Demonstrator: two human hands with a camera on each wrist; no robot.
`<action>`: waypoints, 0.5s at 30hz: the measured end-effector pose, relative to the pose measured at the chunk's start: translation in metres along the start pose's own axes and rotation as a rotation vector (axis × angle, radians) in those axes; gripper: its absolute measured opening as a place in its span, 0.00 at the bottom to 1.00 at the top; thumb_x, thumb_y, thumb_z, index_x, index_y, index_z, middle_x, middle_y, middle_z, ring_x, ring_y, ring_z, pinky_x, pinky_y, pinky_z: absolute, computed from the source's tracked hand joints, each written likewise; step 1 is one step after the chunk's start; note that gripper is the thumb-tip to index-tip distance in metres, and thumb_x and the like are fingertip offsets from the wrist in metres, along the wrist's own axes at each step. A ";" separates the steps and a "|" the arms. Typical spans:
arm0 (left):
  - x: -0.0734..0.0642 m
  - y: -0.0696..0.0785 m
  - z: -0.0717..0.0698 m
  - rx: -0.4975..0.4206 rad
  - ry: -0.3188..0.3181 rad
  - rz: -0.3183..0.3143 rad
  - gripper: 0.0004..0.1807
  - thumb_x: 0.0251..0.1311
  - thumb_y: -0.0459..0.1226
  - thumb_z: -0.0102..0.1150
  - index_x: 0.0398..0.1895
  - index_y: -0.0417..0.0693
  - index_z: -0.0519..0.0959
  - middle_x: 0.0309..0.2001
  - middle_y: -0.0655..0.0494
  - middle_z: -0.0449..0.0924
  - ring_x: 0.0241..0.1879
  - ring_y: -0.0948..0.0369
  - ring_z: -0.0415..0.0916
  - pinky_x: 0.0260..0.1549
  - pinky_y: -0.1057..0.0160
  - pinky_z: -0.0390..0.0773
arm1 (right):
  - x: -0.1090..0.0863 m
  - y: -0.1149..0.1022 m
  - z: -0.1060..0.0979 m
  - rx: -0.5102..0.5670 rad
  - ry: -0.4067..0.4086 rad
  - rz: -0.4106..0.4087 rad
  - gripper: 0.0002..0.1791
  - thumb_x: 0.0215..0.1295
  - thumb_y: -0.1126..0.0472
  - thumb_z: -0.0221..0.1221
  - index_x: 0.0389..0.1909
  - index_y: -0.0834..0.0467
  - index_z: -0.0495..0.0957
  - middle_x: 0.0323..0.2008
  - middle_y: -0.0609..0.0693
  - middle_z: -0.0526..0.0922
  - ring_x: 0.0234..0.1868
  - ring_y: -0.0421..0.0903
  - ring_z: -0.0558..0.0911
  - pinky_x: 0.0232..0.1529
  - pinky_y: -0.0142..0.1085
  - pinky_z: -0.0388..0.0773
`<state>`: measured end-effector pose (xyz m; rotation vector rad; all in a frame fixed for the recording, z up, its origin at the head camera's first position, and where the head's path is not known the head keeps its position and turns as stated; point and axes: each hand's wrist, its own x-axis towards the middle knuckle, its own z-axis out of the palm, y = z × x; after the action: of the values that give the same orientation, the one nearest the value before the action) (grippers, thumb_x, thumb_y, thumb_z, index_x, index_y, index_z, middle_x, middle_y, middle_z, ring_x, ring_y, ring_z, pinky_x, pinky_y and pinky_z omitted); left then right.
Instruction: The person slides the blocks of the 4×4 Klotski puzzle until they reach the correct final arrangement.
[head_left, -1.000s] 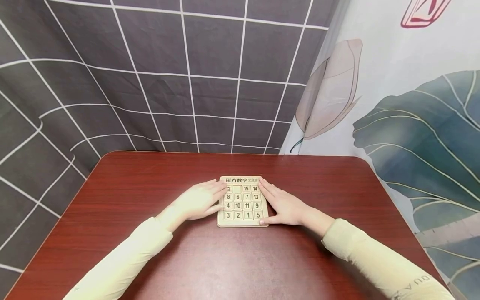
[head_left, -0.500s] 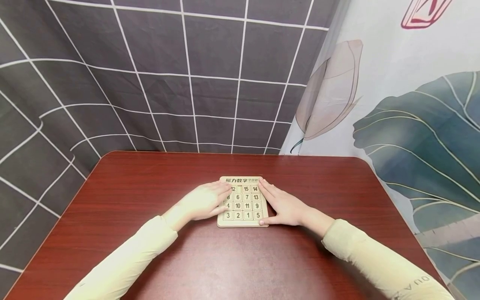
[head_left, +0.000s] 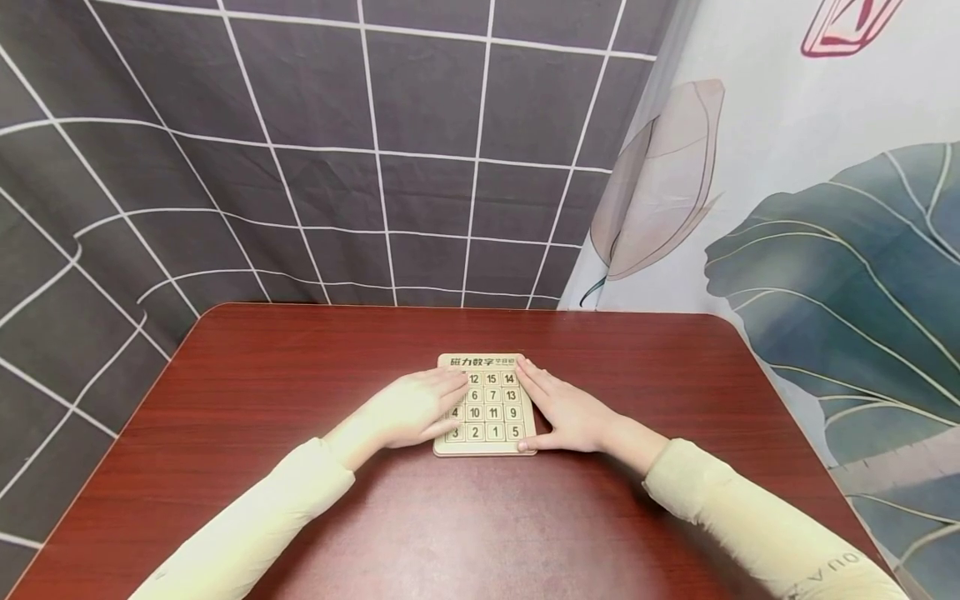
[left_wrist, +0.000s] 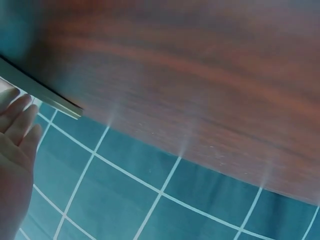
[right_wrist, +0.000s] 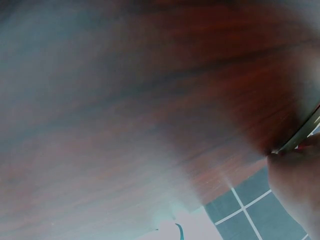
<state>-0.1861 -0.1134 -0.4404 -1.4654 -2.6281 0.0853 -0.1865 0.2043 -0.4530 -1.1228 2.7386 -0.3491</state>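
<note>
A pale wooden sliding number puzzle [head_left: 494,413] lies flat near the middle of the table. Across its left side my left hand [head_left: 415,408] reaches with straight fingers, the fingertips at the left edge of the 12 tile [head_left: 474,380]. That hand covers the top-left slot and part of the tiles below it. My right hand [head_left: 573,414] rests along the right edge, straight fingers near the upper right corner and thumb at the lower right corner. In the left wrist view, the puzzle's thin edge [left_wrist: 52,97] shows beside the left fingers [left_wrist: 22,120].
The puzzle sits on a reddish-brown wooden table [head_left: 300,350] with rounded far corners. Behind it hangs a dark grey curtain [head_left: 427,200] with a white grid. A white curtain with leaf prints [head_left: 862,275] hangs on the right.
My left hand has moved a little to the right over the puzzle. The 12 tile has slid right from the top-left corner into the gap beside the 15. The right hand stays still.
</note>
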 end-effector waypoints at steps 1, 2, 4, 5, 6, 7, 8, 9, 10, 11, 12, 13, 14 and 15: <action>-0.004 0.002 -0.001 0.010 0.007 0.005 0.32 0.77 0.52 0.54 0.72 0.38 0.76 0.73 0.43 0.76 0.75 0.50 0.73 0.78 0.53 0.71 | 0.000 0.000 0.000 -0.001 0.001 -0.002 0.65 0.64 0.32 0.66 0.84 0.69 0.47 0.87 0.63 0.43 0.86 0.60 0.53 0.84 0.55 0.59; -0.007 0.003 -0.002 0.014 0.015 0.008 0.32 0.77 0.52 0.54 0.72 0.38 0.76 0.73 0.43 0.76 0.75 0.50 0.73 0.78 0.53 0.71 | 0.000 0.000 -0.001 -0.003 0.002 -0.003 0.65 0.64 0.32 0.67 0.84 0.69 0.47 0.87 0.63 0.43 0.86 0.60 0.53 0.84 0.55 0.59; -0.013 0.006 -0.004 0.022 0.023 0.009 0.33 0.76 0.52 0.56 0.72 0.38 0.76 0.73 0.43 0.77 0.75 0.51 0.74 0.77 0.53 0.72 | 0.000 0.000 -0.001 -0.007 0.003 -0.003 0.65 0.64 0.31 0.67 0.84 0.69 0.47 0.87 0.63 0.43 0.86 0.60 0.53 0.85 0.55 0.59; -0.015 0.008 -0.005 0.022 0.027 0.009 0.33 0.75 0.52 0.57 0.72 0.37 0.76 0.73 0.43 0.77 0.74 0.50 0.74 0.77 0.53 0.72 | 0.000 0.000 -0.001 -0.010 0.004 -0.003 0.65 0.64 0.31 0.67 0.84 0.69 0.47 0.87 0.63 0.43 0.86 0.60 0.53 0.85 0.55 0.59; -0.017 0.009 -0.005 0.022 0.029 0.006 0.33 0.74 0.52 0.57 0.72 0.37 0.76 0.72 0.43 0.77 0.74 0.51 0.75 0.77 0.53 0.72 | 0.000 0.000 -0.001 -0.011 0.005 -0.003 0.65 0.64 0.31 0.67 0.84 0.69 0.47 0.87 0.63 0.43 0.86 0.60 0.53 0.85 0.55 0.59; -0.019 0.010 -0.005 0.022 0.032 0.006 0.33 0.74 0.52 0.58 0.71 0.37 0.76 0.72 0.43 0.78 0.73 0.51 0.75 0.76 0.53 0.73 | 0.000 0.000 -0.001 -0.014 0.007 -0.003 0.65 0.64 0.31 0.67 0.84 0.69 0.47 0.87 0.63 0.43 0.86 0.60 0.53 0.84 0.55 0.59; -0.020 0.010 -0.005 0.020 0.036 0.005 0.33 0.74 0.51 0.59 0.71 0.37 0.76 0.71 0.43 0.78 0.73 0.50 0.76 0.76 0.53 0.73 | 0.000 0.001 -0.001 -0.018 0.008 -0.003 0.65 0.64 0.31 0.66 0.84 0.69 0.47 0.87 0.63 0.44 0.86 0.60 0.53 0.84 0.55 0.59; -0.021 0.010 -0.004 0.021 0.038 0.004 0.33 0.73 0.51 0.59 0.71 0.36 0.77 0.71 0.43 0.78 0.73 0.51 0.76 0.76 0.53 0.73 | 0.000 0.001 0.000 -0.018 0.008 -0.004 0.65 0.64 0.31 0.66 0.84 0.69 0.47 0.87 0.63 0.43 0.86 0.60 0.53 0.84 0.55 0.59; -0.022 0.010 -0.004 0.023 0.038 0.002 0.33 0.73 0.51 0.59 0.71 0.37 0.77 0.71 0.43 0.79 0.72 0.51 0.77 0.76 0.53 0.73 | 0.000 0.001 0.000 -0.018 0.007 -0.004 0.65 0.64 0.31 0.66 0.84 0.69 0.47 0.87 0.63 0.43 0.86 0.60 0.53 0.85 0.55 0.59; -0.023 0.010 -0.003 0.026 0.038 0.000 0.33 0.73 0.51 0.59 0.70 0.37 0.77 0.71 0.43 0.79 0.72 0.51 0.77 0.76 0.53 0.73 | 0.000 0.001 0.000 -0.016 0.007 -0.005 0.65 0.64 0.31 0.66 0.84 0.69 0.47 0.87 0.63 0.43 0.86 0.60 0.53 0.85 0.55 0.59; -0.023 0.009 -0.003 0.028 0.039 -0.002 0.33 0.73 0.51 0.59 0.70 0.37 0.77 0.71 0.44 0.79 0.72 0.51 0.77 0.76 0.53 0.73 | 0.000 0.001 0.000 -0.014 0.006 -0.006 0.65 0.64 0.31 0.66 0.84 0.69 0.47 0.87 0.63 0.43 0.86 0.60 0.53 0.85 0.55 0.59; -0.023 0.008 -0.002 0.030 0.040 -0.004 0.32 0.74 0.52 0.59 0.70 0.37 0.78 0.70 0.44 0.80 0.72 0.51 0.77 0.76 0.53 0.73 | 0.000 0.000 0.000 -0.011 0.006 -0.007 0.65 0.64 0.32 0.66 0.84 0.69 0.47 0.87 0.63 0.43 0.86 0.60 0.53 0.85 0.55 0.58; -0.023 0.007 -0.001 0.030 0.041 -0.007 0.32 0.74 0.52 0.59 0.70 0.37 0.78 0.70 0.44 0.80 0.72 0.51 0.77 0.77 0.53 0.73 | 0.000 0.000 0.000 -0.008 0.005 -0.008 0.65 0.64 0.32 0.66 0.84 0.69 0.47 0.87 0.63 0.43 0.86 0.60 0.53 0.85 0.55 0.58; -0.023 0.006 -0.001 0.030 0.041 -0.009 0.32 0.74 0.52 0.58 0.70 0.37 0.78 0.70 0.44 0.80 0.72 0.51 0.77 0.77 0.53 0.73 | 0.000 -0.001 0.000 -0.004 0.002 -0.006 0.65 0.64 0.32 0.67 0.84 0.69 0.46 0.87 0.63 0.43 0.86 0.60 0.52 0.85 0.55 0.58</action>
<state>-0.1686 -0.1301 -0.4421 -1.4302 -2.5892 0.0926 -0.1859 0.2039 -0.4523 -1.1330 2.7394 -0.3464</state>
